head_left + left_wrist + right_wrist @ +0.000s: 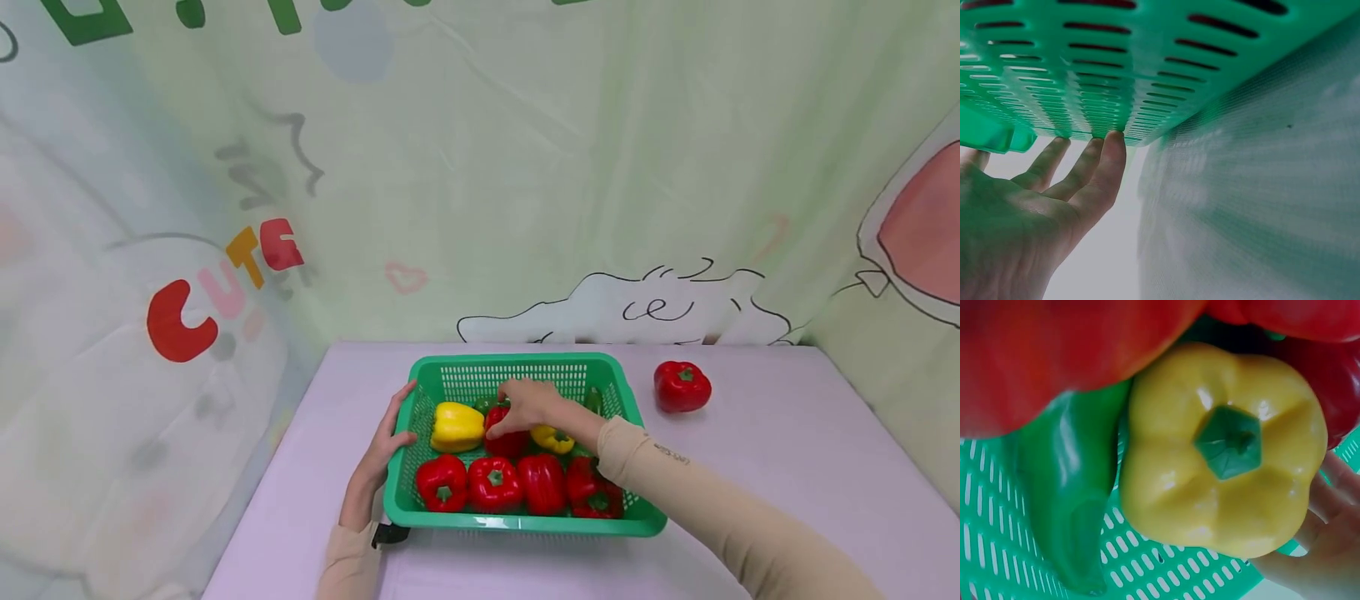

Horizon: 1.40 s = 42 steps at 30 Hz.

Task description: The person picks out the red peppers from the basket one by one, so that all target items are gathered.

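Observation:
A green plastic basket (525,522) holds several glossy bell peppers. My left hand (384,442) is at its left side, thumb at the rim; in the left wrist view the fairly straight fingers (1113,162) touch the slotted outer wall. Inside the basket, my right hand (531,403) grips a red bell pepper (507,440), thumb on its left. Left of that pepper lies a yellow bell pepper (457,427). Another yellow bell pepper (1175,437) sits under my right wrist, beside a long green pepper (1069,487). The right palm partly shows in the right wrist view.
Red bell peppers (495,485) line the basket's front. One more red bell pepper (682,387) stands on the pale table (780,450) to the right. A printed curtain (525,208) hangs behind the table. A dark object (390,534) shows beside the left sleeve.

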Each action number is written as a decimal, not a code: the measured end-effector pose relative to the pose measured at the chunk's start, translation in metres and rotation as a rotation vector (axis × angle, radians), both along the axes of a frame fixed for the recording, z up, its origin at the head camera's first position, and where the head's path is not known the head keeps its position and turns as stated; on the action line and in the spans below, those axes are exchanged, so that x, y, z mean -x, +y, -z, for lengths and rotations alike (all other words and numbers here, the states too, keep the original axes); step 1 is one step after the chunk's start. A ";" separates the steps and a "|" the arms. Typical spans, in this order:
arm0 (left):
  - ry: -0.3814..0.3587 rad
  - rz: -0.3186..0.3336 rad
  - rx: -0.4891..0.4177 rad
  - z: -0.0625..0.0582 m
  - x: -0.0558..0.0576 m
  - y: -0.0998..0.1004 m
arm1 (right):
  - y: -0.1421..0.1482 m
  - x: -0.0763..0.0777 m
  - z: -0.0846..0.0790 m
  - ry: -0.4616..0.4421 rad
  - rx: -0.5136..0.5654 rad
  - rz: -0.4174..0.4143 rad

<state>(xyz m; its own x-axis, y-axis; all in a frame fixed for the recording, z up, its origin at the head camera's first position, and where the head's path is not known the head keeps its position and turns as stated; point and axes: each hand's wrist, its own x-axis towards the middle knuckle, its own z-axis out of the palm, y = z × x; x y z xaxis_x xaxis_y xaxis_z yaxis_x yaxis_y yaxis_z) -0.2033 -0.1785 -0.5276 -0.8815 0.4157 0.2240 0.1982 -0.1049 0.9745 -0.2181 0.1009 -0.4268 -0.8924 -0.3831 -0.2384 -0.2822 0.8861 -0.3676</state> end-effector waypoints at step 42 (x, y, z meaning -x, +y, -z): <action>-0.002 -0.017 0.019 -0.003 0.001 0.001 | 0.085 -0.007 -0.072 0.190 0.411 0.111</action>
<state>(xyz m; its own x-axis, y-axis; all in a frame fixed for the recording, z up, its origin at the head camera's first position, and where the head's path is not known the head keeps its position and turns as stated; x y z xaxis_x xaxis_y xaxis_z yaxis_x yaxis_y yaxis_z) -0.2047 -0.1777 -0.5248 -0.8889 0.4047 0.2146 0.1981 -0.0828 0.9767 -0.2110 0.1858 -0.3545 -0.9466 -0.3111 0.0851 -0.2902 0.7065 -0.6454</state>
